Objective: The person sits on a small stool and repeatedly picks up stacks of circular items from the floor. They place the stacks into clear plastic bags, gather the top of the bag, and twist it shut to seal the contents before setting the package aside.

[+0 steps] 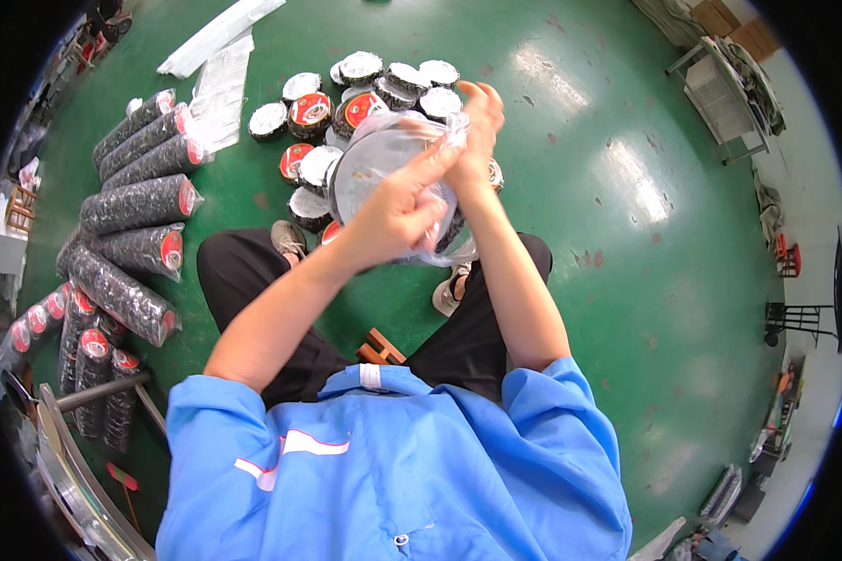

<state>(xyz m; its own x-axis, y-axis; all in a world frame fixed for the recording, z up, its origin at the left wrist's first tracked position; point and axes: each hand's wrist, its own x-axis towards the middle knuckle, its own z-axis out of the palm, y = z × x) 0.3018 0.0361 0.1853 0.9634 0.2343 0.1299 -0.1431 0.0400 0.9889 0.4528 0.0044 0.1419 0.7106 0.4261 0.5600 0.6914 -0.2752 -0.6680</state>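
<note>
A clear plastic bag [375, 158] is held up in front of me above the floor, around a wide round item with a flat grey face and a dark rim. My left hand [410, 207] lies across the bag, its fingers on the gathered film at the upper right. My right hand [480, 130] is raised against that same gathered end, fingers partly curled and blurred; whether it grips the film is unclear. Behind and below the bag, several short round black-sided rolls [309, 119] lie on the floor, some with white tops, others with red labels. The bag hides part of this pile.
At left, long black cylinders [137, 203] in clear wrap with red end labels are piled. Flat plastic sleeves [221, 88] lie on the green floor [575, 336]. A metal-framed object [91, 477] stands at lower left. A wooden stool part [380, 347] shows between my legs.
</note>
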